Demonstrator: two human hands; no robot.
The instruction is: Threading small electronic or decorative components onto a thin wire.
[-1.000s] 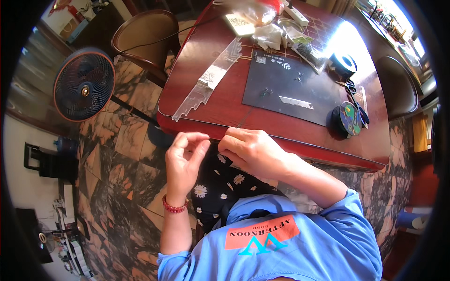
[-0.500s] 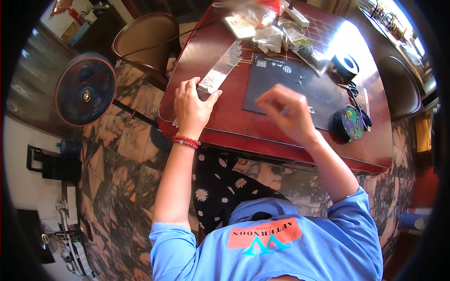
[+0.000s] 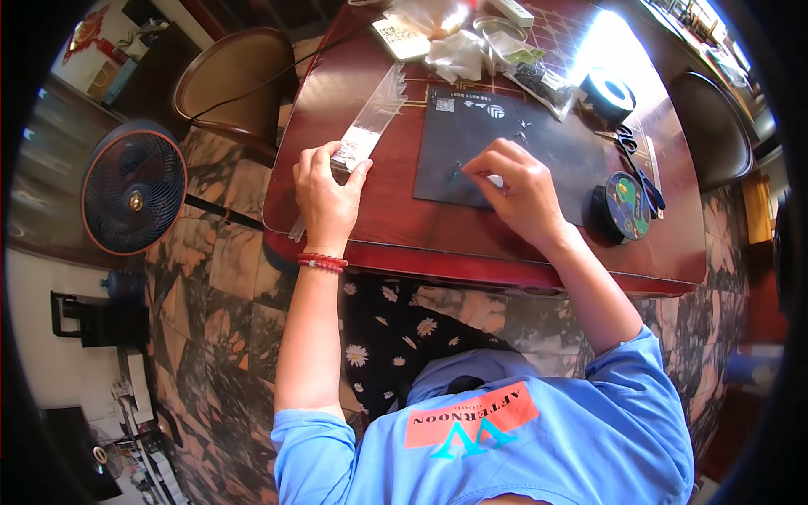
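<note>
My left hand (image 3: 328, 189), with red beads at the wrist, grips the near end of a stack of clear plastic bags (image 3: 380, 105) with white printed labels. Thumb and fingers curl over the stack's edge at the table's left side. Over the black mat (image 3: 438, 139), my right hand (image 3: 515, 189) is closed in a pinch. Beside its fingertips is a tiny dark piece (image 3: 456, 171); whether the fingers touch it I cannot tell. Something small and whitish shows within the right hand, too hidden to name. More small dark pieces (image 3: 523, 130) lie farther up the mat.
Right of the mat stand a tape roll (image 3: 608, 95), black scissors (image 3: 641, 172) and a round spool (image 3: 624, 207). Bags of small dark parts (image 3: 547, 88) and crumpled plastic (image 3: 454, 55) crowd the far side. A fan (image 3: 135, 189) stands left of the red table (image 3: 387, 210).
My right hand has moved a little right over the mat, and its fingers are no longer blurred. A dark piece now shows by its fingertips. My left hand stays on the bags; the view has shifted slightly.
</note>
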